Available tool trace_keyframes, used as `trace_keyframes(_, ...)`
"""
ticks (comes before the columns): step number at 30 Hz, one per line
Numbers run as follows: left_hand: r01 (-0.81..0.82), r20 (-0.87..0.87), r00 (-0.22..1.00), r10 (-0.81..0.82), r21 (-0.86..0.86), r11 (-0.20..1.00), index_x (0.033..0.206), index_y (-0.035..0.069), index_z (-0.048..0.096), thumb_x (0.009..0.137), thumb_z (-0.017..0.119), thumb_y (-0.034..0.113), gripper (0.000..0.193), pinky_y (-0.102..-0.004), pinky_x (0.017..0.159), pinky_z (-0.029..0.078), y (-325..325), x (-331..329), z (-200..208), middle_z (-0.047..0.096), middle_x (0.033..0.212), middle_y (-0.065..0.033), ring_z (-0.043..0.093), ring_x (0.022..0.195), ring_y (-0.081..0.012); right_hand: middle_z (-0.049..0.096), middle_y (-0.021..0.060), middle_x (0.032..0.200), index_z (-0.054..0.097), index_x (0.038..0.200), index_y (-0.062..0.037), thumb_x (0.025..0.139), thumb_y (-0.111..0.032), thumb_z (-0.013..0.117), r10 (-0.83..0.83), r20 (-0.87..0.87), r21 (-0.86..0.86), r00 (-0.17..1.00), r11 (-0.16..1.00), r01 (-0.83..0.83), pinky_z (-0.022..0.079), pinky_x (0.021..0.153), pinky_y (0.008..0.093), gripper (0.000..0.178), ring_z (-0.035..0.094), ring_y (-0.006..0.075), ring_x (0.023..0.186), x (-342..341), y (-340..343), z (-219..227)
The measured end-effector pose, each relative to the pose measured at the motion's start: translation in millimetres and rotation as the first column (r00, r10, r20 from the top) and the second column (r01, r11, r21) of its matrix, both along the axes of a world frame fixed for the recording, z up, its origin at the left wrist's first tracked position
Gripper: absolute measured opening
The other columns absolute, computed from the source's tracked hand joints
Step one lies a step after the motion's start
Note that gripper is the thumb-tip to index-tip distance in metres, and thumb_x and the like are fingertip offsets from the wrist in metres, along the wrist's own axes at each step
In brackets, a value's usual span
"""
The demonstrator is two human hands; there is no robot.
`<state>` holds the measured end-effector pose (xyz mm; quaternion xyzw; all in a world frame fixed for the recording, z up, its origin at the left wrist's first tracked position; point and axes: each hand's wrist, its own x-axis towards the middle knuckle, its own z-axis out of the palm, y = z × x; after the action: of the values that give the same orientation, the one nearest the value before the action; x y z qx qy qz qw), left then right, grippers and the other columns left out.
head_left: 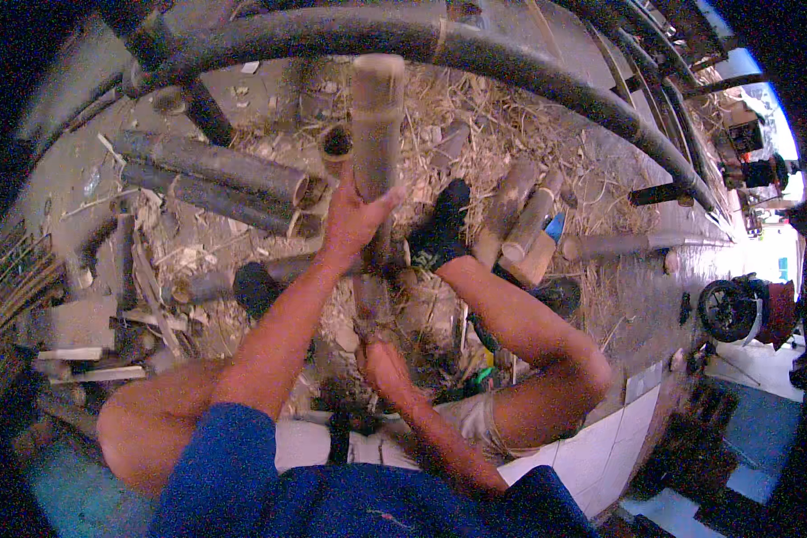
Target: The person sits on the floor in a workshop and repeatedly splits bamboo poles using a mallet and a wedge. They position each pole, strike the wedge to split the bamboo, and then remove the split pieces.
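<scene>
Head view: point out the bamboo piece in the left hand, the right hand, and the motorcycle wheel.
Bamboo piece (377, 127): head view, outer wall, above the left hand (354, 218).
Right hand (385, 360): head view, back of the hand.
Motorcycle wheel (724, 310): head view, near the hub.

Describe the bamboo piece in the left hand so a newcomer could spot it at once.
Find the long dark pole arching across the picture's top. Below its middle, the left hand holds a brown bamboo piece. Unlike the bamboo lengths lying slanted at left, it runs straight up the picture, its upper end overlapping the pole.
</scene>
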<state>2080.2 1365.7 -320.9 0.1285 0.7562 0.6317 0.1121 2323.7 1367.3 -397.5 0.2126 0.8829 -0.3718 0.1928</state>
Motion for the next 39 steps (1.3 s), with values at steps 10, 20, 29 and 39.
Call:
trace_keyframes(10, 0.256, 0.033, 0.965, -0.261, -0.35, 0.901, 0.137, 0.002, 0.045, 0.082, 0.074, 0.052, 0.08, -0.0486, 0.095, 0.05, 33.2, -12.2, -18.6, 0.066, 0.118, -0.0265, 0.064, 0.111, -0.0438, 0.069, 0.0252, 0.083, 0.059, 0.101, -0.0005, 0.093, -0.035, 0.06, 0.365, 0.105, 0.155, 0.925, 0.913, -0.378, 0.055, 0.063, 0.0552, 0.035, 0.068, 0.0454, 0.073, 35.6, 1.4, -61.8)
trace_keyframes(20, 0.294, 0.084, 0.956, -0.282, -0.244, 0.924, 0.135, 0.006, 0.059, 0.086, 0.065, 0.06, 0.073, -0.0464, 0.103, 0.048, 24.2, -40.5, -35.5, 0.063, 0.131, -0.0215, 0.06, 0.122, -0.039, 0.071, 0.0197, 0.081, 0.056, 0.117, -0.0027, 0.093, -0.033, 0.059, 0.422, -0.034, 0.306, 0.906, 0.867, -0.392, 0.057, 0.061, 0.0542, 0.039, 0.07, 0.0419, 0.069, 40.4, -6.3, -85.3)
trace_keyframes(29, 0.234, -0.018, 0.777, -0.629, -0.919, 0.316, 0.137, 0.016, 0.05, 0.071, 0.086, 0.035, 0.078, -0.0604, 0.102, 0.042, -107.2, 32.5, -113.1, 0.064, 0.125, -0.015, 0.059, 0.12, -0.0364, 0.072, 0.0187, 0.095, 0.056, 0.125, -0.0061, 0.091, -0.015, 0.056, 0.507, 0.255, 0.255, 0.823, 0.786, -0.563, 0.059, 0.068, 0.0514, 0.035, 0.072, 0.036, 0.087, 47.2, 12.9, -137.9)
trace_keyframes(39, 0.271, -0.011, 0.804, -0.594, -0.883, 0.384, 0.137, 0.015, 0.051, 0.067, 0.088, 0.026, 0.08, -0.0632, 0.104, 0.04, -107.1, 39.5, -104.0, 0.062, 0.128, -0.013, 0.055, 0.123, -0.0374, 0.07, 0.0212, 0.098, 0.066, 0.109, -0.0077, 0.1, -0.023, 0.045, 0.507, 0.291, 0.365, 0.812, 0.725, -0.584, 0.059, 0.07, 0.0533, 0.028, 0.072, 0.0383, 0.08, 58.7, 32.7, -173.0)
